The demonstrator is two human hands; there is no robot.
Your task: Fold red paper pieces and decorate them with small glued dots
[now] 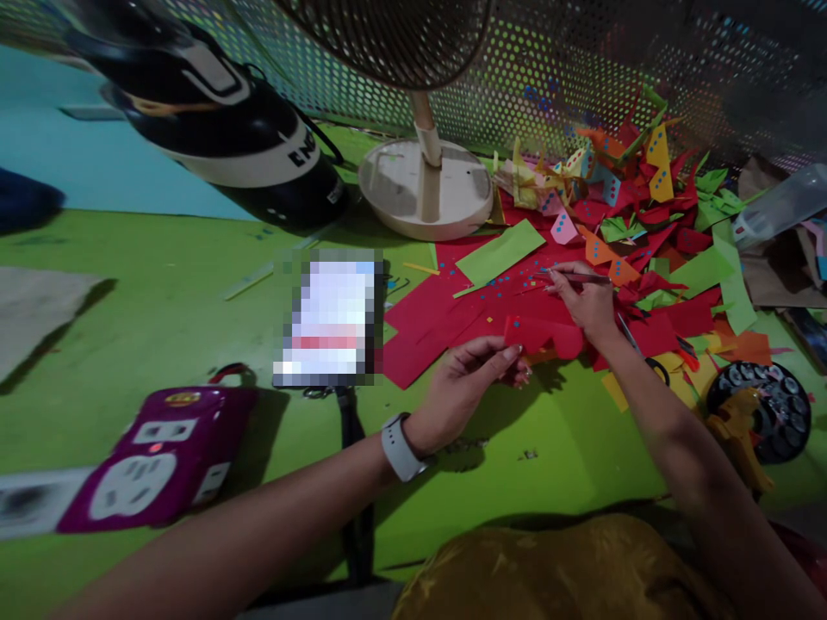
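The left hand (478, 370) pinches a red paper cutout (552, 336) over the table (517, 461), covering one end; the right hand (587, 301) grips a thin tool (593, 278), tip indistinct. A cropped fan (423, 189) stands behind.

Red Scraps and Blue Dots (516, 325) on a Green Bench (194, 293)

The cut paper (552, 336) in my left hand (475, 375) is red with one of the blue dots; my watch strap (399, 448) is pale grey. In front of the cream-based fan (388, 194), red sheets (439, 331) are speckled blue. Right of the fan, a heap of paper shapes (659, 164) mixes yellow, orange, pink, green and red, some blue-dotted. Left of the fan, the bottle (213, 142) is black with a white band (258, 168); front-left of the fan, the socket box (187, 452) is purple with white sockets (133, 486).
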